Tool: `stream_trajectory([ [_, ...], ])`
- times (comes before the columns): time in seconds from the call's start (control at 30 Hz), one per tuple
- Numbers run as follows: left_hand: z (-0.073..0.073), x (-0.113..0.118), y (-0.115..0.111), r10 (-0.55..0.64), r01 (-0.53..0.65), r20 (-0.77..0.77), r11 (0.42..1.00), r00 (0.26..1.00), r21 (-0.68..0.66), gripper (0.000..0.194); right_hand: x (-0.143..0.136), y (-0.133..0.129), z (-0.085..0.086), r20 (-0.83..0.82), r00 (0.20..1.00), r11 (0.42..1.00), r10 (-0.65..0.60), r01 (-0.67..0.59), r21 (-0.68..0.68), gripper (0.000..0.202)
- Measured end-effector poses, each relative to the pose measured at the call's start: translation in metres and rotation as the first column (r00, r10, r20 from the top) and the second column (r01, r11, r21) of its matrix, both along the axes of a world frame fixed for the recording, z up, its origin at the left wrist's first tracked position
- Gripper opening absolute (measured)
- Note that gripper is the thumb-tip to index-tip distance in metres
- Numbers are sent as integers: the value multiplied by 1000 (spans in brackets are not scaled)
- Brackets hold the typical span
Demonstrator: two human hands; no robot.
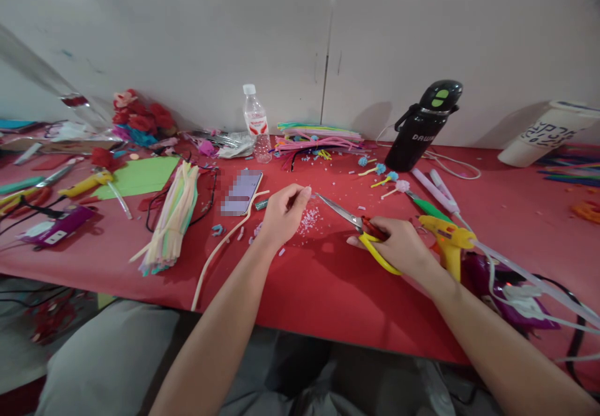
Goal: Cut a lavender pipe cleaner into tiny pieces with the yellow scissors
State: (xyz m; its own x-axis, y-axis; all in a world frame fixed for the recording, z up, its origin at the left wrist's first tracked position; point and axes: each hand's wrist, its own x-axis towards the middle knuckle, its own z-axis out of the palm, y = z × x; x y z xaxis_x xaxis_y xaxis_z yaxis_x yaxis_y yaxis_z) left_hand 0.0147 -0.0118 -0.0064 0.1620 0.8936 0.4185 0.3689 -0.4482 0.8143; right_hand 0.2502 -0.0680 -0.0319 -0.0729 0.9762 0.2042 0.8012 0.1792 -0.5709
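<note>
My left hand [285,211] is pinched closed over the red table [328,291]; what lies between its fingertips is too small to make out. My right hand [398,246] grips the scissors [347,214] by their yellow and red handles. The blade tips point left, a little to the right of my left fingertips and apart from them. Under and between the hands lies a scatter of small pale pink clippings [309,221]. A long cream pipe cleaner [213,257] curves over the table to the left of my left hand.
A phone [242,192] and a bundle of pipe cleaners [171,222] lie left. Behind stand a plastic bottle [257,125] and a black flask [419,132]. Small pompom stems [387,178] lie back right. A yellow glue gun [447,241] is near my right forearm.
</note>
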Motion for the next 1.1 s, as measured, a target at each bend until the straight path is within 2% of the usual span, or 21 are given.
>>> stream_trajectory([
  [0.27,-1,0,0,-16,16,4,1000,1000,2,34,0,0,-1,-9,1000,999,4,-4,-42,57],
  [0.53,-1,0,1,-11,11,0,1000,1000,0,34,1,0,-2,-6,999,999,32,-32,0,54],
  [0.87,0,-1,0,-15,15,3,1000,1000,3,33,0,1,0,-5,1000,1000,2,-2,-27,61],
  [1.1,-1,0,-1,-15,15,16,1000,1000,-16,35,1,0,-2,-15,1000,999,-9,9,-37,59],
])
